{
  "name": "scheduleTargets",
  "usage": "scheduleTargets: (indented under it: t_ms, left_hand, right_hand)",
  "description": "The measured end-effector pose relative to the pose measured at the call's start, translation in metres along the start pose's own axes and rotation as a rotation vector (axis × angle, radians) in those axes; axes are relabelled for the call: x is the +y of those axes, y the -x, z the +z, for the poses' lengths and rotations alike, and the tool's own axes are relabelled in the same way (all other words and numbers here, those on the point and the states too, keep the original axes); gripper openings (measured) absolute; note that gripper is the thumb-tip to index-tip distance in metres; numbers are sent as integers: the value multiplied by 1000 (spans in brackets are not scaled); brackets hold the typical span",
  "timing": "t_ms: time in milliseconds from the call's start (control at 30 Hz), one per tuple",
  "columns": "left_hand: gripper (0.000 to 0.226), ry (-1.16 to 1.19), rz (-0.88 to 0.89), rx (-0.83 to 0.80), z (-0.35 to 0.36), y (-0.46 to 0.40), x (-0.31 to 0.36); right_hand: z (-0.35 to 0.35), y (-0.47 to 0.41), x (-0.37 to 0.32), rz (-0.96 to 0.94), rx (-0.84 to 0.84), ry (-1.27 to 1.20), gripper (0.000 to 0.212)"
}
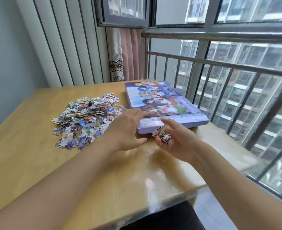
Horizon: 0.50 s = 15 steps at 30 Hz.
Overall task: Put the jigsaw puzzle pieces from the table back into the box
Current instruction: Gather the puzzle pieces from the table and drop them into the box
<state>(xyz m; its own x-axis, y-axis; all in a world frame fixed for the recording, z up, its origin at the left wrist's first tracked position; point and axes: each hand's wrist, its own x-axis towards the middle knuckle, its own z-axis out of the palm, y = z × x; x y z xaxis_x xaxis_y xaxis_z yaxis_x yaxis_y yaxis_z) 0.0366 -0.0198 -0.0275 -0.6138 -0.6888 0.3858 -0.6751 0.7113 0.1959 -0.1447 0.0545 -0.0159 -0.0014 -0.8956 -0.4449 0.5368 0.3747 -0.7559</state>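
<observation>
My right hand (173, 140) cupped a few pieces (161, 133) just short of the lidded box (166, 103), whose length ran away ahead, while my spread-fingered left hand (128, 128), nearer, reached for its lid.

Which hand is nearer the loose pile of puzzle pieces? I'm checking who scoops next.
Left. The left hand hovers just right of the pile; the right hand, holding a few pieces, is farther right, by the box.
</observation>
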Motion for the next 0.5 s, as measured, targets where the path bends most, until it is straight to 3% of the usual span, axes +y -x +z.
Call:
scheduleTargets:
  t_ms: [100, 200, 367, 500]
  left_hand:
    - [79, -227, -10, -88, 16, -22, 14]
    - [53, -286, -24, -2, 23, -32, 20]
    - [7, 55, -135, 345, 7, -51, 17]
    - [22, 177, -182, 440, -21, -80, 16]
  right_hand:
    - [-29, 10, -11, 0, 100, 55, 33]
    - [-48, 7, -22, -44, 123, 44, 41]
    - [-54, 1, -38, -106, 52, 15, 19]
    - [-44, -11, -60, -184, 26, 90, 17]
